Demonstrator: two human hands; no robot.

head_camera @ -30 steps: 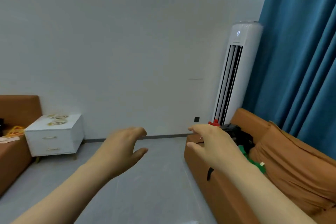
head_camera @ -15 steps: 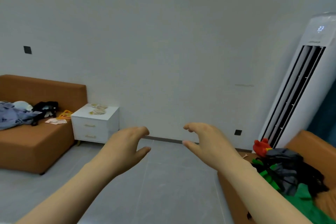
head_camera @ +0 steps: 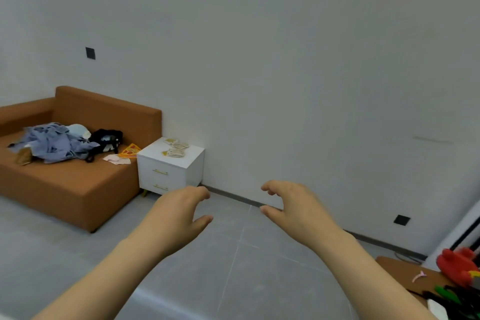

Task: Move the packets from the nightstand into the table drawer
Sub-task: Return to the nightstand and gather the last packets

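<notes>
- While nothing is in hand, the fingers [head_camera: 200, 191] of the left hand [head_camera: 176, 213] sit loosely curled, thumb apart from them. The right hand [head_camera: 293, 208] is the same: fingers [head_camera: 270, 187] hooked, thumb spread, empty.
- Both hands are held out in mid-air, near, above the grey floor [head_camera: 233, 254], touching nothing.
- Nightstand [head_camera: 166, 176]: white, two drawers, far left against the wall, just beside the right end of a brown sofa [head_camera: 78, 189]. It is well apart from the hands.
- Packets [head_camera: 176, 148]: small pale pieces scattered on the nightstand top, some overlapping. Too small to count.
- Sofa carries a clothes pile [head_camera: 54, 141], a pizza-slice toy [head_camera: 130, 150] and pale scraps [head_camera: 117, 159] at the end nearest the nightstand.
- Near right: edge of another brown seat with a red toy [head_camera: 457, 265].
- The drawer the packets are bound for is not in view.
- Judgement: the step in hand is the approach; no packet moved yet.
- Risks:
  - Thin, flat packets on a smooth top may skid off the edge if swept rather than pinched.
  - A full handful may shed one on the walk to the drawer.
  - Both hands loaded would leave none free to pull the drawer.
  - The sofa scraps could be taken for packets.
</notes>
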